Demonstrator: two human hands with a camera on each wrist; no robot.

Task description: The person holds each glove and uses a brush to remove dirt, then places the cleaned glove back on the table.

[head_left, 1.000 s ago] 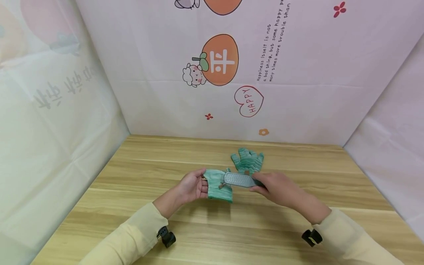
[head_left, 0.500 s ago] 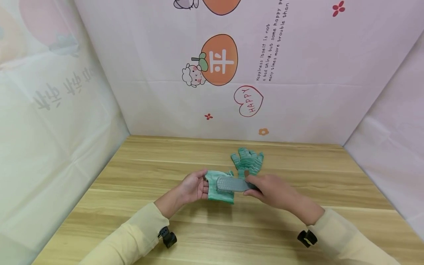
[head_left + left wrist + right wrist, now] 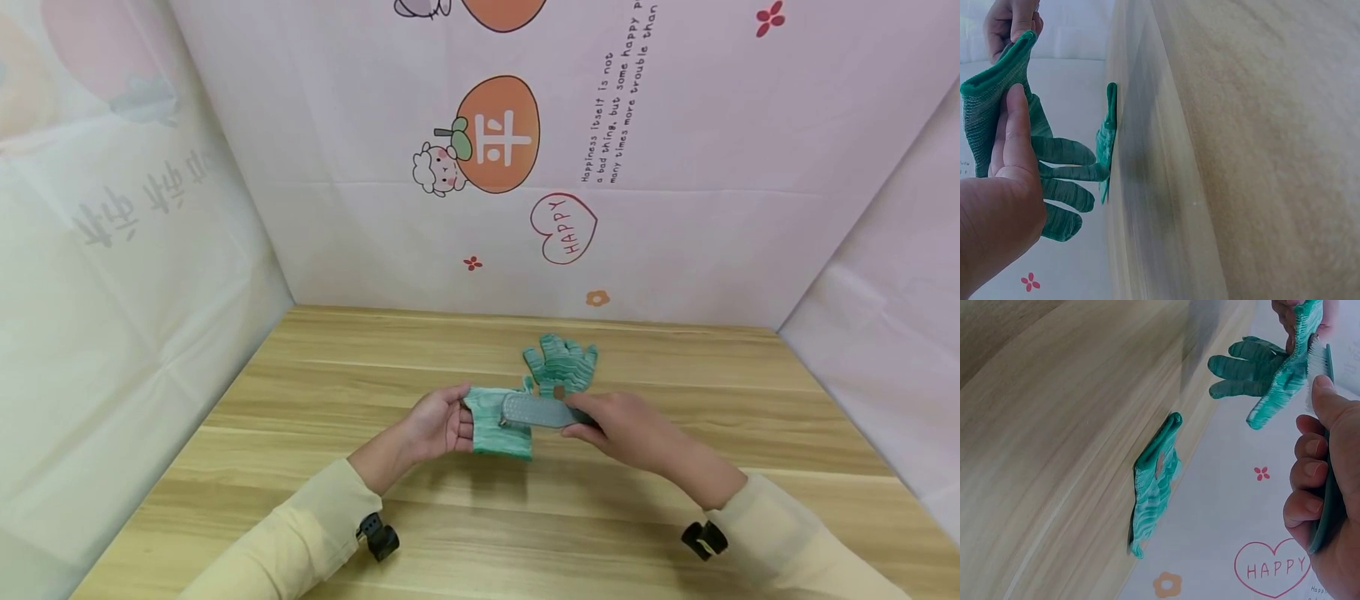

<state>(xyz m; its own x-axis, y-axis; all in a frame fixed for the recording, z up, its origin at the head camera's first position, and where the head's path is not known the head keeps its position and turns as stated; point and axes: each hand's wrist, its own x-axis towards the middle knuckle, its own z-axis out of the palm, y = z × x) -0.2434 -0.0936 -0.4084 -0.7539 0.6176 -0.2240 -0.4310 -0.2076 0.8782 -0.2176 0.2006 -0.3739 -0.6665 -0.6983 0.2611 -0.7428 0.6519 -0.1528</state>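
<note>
A white cloth wall (image 3: 360, 167) printed with fruit and lettering fills the top of the head view, and a wood-grain table (image 3: 315, 375) spans the lower half. Two pale yellow sleeves (image 3: 292, 537) reach in from the bottom corners. The right hand (image 3: 626, 425), right of centre, curls its fingers round the dark handle of a brush; the left hand (image 3: 435, 425), left of centre, grips the edge of a green striped glove (image 3: 487, 442), held above the table at lower centre. A second glove (image 3: 566, 362) lies flat just above centre, near the wall. The grey-backed brush (image 3: 538, 411) overlaps the held glove; in the right wrist view its white bristles face the fabric, though contact is hard to tell. A small black camera (image 3: 382, 542) sits at each wrist.
</note>
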